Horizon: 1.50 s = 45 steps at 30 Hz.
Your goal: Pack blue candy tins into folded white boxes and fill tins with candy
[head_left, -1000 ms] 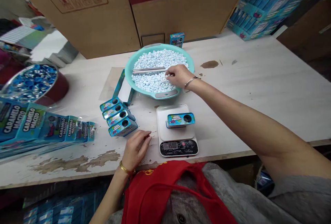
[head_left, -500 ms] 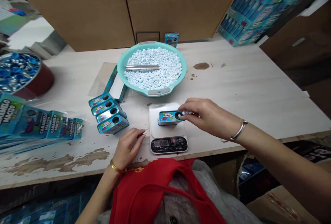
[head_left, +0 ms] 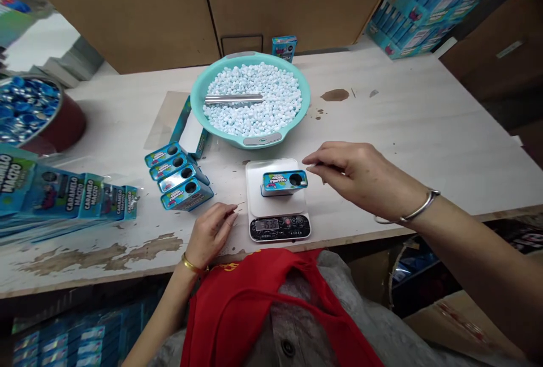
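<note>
A blue candy box [head_left: 278,182] with a round dark hole in its top stands upright on a small white digital scale [head_left: 257,197]. Just right of the hole, apart from the box, is my right hand [head_left: 345,169]. Its thumb and fingers are pinched together; anything between them is hidden. My left hand [head_left: 210,231] rests at the table's front edge, left of the scale, loosely curled with thumb and fingers a little apart and nothing in it. Behind the scale, a turquoise basin [head_left: 198,109] holds small pale candies [head_left: 254,81] and a metal scoop [head_left: 234,99].
Several matching boxes [head_left: 186,191] stand in a row left of the scale. Flattened box sleeves [head_left: 63,191] and a dark red pot [head_left: 70,124] of blue foil-like pieces lie farther left. Cardboard cartons [head_left: 292,11] and a stack of display packs [head_left: 418,11] line the back.
My right hand has drawn back rightward from the box's hole, and the candies seen at its fingertips no longer show. The scale's reading has changed. My left hand remains beside the scale.
</note>
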Motion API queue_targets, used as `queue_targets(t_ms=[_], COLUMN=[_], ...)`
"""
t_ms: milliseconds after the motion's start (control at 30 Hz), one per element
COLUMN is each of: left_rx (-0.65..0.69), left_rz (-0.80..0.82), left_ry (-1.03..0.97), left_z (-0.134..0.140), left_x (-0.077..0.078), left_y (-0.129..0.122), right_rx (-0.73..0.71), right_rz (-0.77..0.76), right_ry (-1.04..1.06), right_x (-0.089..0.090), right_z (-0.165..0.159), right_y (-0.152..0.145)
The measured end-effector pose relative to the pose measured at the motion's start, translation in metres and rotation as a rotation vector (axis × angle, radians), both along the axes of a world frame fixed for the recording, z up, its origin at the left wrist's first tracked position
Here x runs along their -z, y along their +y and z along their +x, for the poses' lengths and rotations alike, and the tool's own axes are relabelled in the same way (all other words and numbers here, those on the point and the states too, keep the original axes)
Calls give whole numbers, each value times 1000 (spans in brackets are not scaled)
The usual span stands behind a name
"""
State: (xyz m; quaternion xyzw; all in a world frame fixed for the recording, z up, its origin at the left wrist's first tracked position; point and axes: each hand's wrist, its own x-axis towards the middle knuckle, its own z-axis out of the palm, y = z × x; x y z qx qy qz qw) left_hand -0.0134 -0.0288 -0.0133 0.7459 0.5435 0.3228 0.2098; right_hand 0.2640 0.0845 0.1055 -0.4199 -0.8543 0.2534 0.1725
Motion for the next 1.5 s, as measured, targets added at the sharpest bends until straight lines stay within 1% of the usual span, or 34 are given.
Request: queue_targets(t_ms=[133, 333, 467, 600, 700, 833, 933, 1033, 1133, 1233, 1367, 1500], left_rx=[3, -4, -2, 1, -3, 2, 4, 10, 14, 8, -6, -8], left_rz=[-2, -6, -11, -10, -12, -13, -16, -18, -16, -33, -57, -62], left_ry=[10, 20, 11, 10, 10, 15, 17, 21, 30, 29, 20, 6], left_z=[1, 1, 1, 1, 0, 0, 2, 2, 1, -1, -1, -1], left_x=[-1, -2, 0, -1, -2, -3, -3, -1, 1, 3, 5, 6], left_y=[2, 1, 1, 3, 4, 5, 5, 5, 4, 3, 1, 2], right_rx=[50, 58, 18, -43, -50, -86, -94, -72, -21, 34, 121, 196], right_rz=[-40, -78, -87, -95, -81, -124, -128, -122, -105, -86, -100, -120], right_ry=[11, 7, -9, -76, -113, -173, -179, -130, 8, 139, 160, 164], right_x=[-2, -3, 0, 3, 3, 4, 7, 10, 10, 6, 0, 1], right_z=[2, 0, -4, -9, -11, -11, -13, -18, -22, -20, -7, 6], right_y=[-1, -3, -3, -2, -2, -4, -4, 0, 4, 5, 3, -1])
